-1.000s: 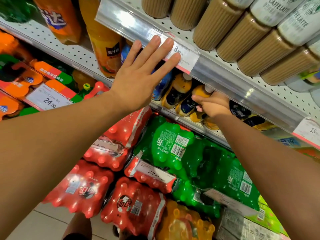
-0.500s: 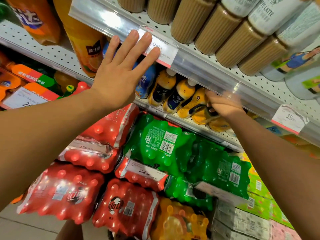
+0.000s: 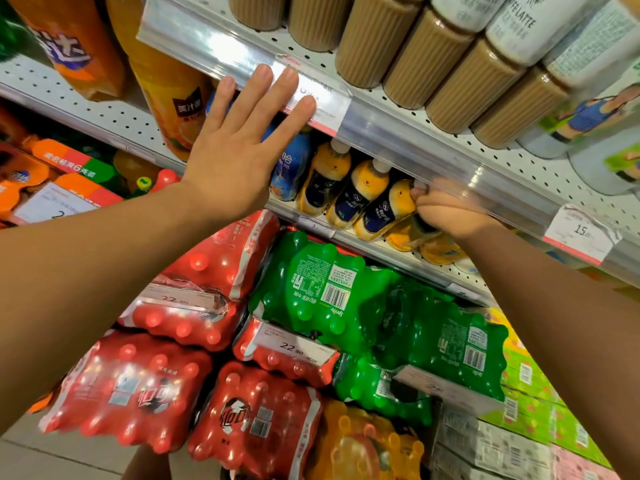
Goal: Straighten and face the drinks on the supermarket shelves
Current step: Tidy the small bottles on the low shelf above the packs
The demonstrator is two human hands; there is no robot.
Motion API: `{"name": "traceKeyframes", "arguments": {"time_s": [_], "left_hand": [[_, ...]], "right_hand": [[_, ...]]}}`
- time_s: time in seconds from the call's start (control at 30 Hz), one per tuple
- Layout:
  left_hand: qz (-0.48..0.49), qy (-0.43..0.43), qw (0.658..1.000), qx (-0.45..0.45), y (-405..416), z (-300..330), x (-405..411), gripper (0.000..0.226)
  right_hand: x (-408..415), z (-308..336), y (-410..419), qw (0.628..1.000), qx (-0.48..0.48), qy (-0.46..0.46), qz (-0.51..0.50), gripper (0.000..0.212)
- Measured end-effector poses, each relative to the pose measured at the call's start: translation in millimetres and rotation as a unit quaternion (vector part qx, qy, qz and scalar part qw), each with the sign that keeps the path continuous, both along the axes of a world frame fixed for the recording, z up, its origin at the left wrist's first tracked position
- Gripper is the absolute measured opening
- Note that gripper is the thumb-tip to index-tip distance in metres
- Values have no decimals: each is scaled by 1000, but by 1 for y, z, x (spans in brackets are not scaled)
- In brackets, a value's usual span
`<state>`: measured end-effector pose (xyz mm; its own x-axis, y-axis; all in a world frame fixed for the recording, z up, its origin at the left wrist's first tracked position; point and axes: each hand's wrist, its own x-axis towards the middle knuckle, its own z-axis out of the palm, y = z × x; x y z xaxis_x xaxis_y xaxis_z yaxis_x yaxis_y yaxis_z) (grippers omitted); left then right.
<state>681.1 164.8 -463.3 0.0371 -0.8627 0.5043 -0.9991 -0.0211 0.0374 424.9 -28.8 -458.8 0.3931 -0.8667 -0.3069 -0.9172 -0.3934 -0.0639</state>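
Note:
A row of small yellow bottles with dark blue labels (image 3: 356, 199) stands on the middle shelf, leaning in this view, beside a blue bottle (image 3: 289, 171). My right hand (image 3: 446, 211) reaches under the upper shelf rail and is closed around the top of one yellow bottle (image 3: 408, 233) at the right end of the row; the hand is blurred. My left hand (image 3: 239, 147) is flat and open, fingers spread, its fingertips resting on the clear price rail (image 3: 398, 129) of the upper shelf, in front of the blue bottle.
Ribbed brown latte bottles (image 3: 429, 60) line the upper shelf. Large orange juice bottles (image 3: 166, 88) stand at left. Below are shrink-wrapped red cola packs (image 3: 204, 299), green Sprite packs (image 3: 325, 289) and an orange pack (image 3: 363, 448). Price tags hang on the rails.
My right hand has shifted along the yellow bottles and closed on the bottle at the row's right end. My left hand stays flat on the rail. The view has moved slightly.

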Motion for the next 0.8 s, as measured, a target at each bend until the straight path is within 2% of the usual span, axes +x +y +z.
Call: {"name": "traceKeyframes", "arguments": {"time_s": [0.17, 0.23, 0.3, 0.33, 0.47, 0.8], "left_hand": [[1, -3, 1000, -5, -1, -3, 0, 104], [1, -3, 1000, -8, -1, -4, 1, 102], [1, -3, 1000, -11, -1, -4, 1, 100], [0, -3, 1000, -11, -1, -4, 1, 100], [1, -4, 1000, -14, -2, -5, 0, 100], [4, 0, 1000, 16, 2, 1, -1, 102]], "right_hand": [[-2, -1, 9, 996, -31, -62, -50, 51], [-2, -6, 8, 993, -8, -85, -82, 39], [-2, -12, 4, 975, 63, -161, -141, 24], [-1, -13, 4, 967, 79, -182, -161, 23], [0, -17, 0, 967, 75, -168, -174, 30], [2, -33, -5, 961, 40, -165, -218, 30]]}}
